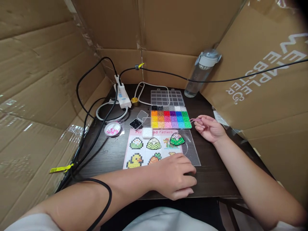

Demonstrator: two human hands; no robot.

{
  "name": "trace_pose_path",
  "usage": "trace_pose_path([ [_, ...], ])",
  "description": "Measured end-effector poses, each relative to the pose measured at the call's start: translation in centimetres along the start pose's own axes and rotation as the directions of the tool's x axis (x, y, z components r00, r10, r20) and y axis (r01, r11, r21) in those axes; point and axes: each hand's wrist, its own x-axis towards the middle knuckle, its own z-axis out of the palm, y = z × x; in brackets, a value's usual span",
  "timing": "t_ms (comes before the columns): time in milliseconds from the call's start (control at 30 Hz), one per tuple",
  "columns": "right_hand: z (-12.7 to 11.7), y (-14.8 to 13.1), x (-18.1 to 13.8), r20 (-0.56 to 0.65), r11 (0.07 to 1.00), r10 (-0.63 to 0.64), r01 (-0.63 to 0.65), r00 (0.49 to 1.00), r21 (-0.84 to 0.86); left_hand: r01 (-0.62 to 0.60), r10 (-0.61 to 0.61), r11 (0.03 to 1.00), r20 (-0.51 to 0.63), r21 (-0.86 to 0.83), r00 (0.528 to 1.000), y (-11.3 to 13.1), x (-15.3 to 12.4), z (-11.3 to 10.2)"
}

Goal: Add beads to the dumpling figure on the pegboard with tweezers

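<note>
My right hand (209, 128) is closed on pink tweezers (196, 119), whose tips are at the right edge of the bead box (169, 117). Many colours of small beads fill the box's compartments, and its clear lid is folded back. My left hand (178, 177) rests over the lower part of the printed bead pattern sheet (144, 154) and the clear pegboard (193, 154), palm down, holding nothing, with its fingers loosely bent and apart. Just beyond it, a green, white and pink bead piece with a dark outline (177, 139) lies on the pegboard.
Left of the bead box are a small case of black beads (135, 124), a case of white beads (147, 132) and a white dish with pink beads (112, 129). A power strip (123, 96), black cables and a water bottle (199, 73) stand near the cardboard walls.
</note>
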Motion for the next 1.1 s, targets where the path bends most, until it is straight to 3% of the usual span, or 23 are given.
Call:
trace_pose_path([
  [233, 0.3, 0.5, 0.1, -0.002, 1.000, 0.013, -0.013, 1.000, -0.017, 0.002, -0.013, 0.997, 0.131, 0.083, 0.991, 0.5, -0.4, -0.1],
  [400, 1.3, 0.6, -0.5, 0.001, 0.997, -0.058, 0.058, 0.998, -0.056, 0.024, -0.039, 0.994, 0.143, 0.109, 0.989, 0.9, -0.5, 0.1],
  [533, 3.8, -0.4, -1.0, 0.079, 0.944, -0.175, 0.190, 0.981, -0.271, 0.025, -0.034, 0.996, 0.108, 0.089, 0.994, 1.0, -0.6, 0.2],
  [667, 8.0, -1.2, -0.7, 0.302, 0.749, -0.223, 0.361, 0.927, -0.555, 0.033, -0.037, 0.996, 0.052, 0.081, 0.998, 1.0, -0.6, 0.3],
  [733, 10.0, -0.9, -0.3, 0.333, 0.681, -0.189, 0.368, 0.924, -0.633, 0.038, -0.040, 0.997, 0.025, 0.071, 0.999, 0.9, -0.6, 0.3],
  [867, 12.3, 1.0, -0.1, 0.357, 0.641, -0.145, 0.362, 0.923, -0.677, 0.071, -0.069, 0.996, -0.037, 0.058, 0.997, 0.6, -0.6, 0.5],
  [1100, 12.3, 3.4, -0.5, 0.332, 0.666, -0.133, 0.333, 0.934, -0.668, 0.107, -0.107, 0.994, -0.108, -0.001, 0.988, 0.0, -0.5, 0.7],
])
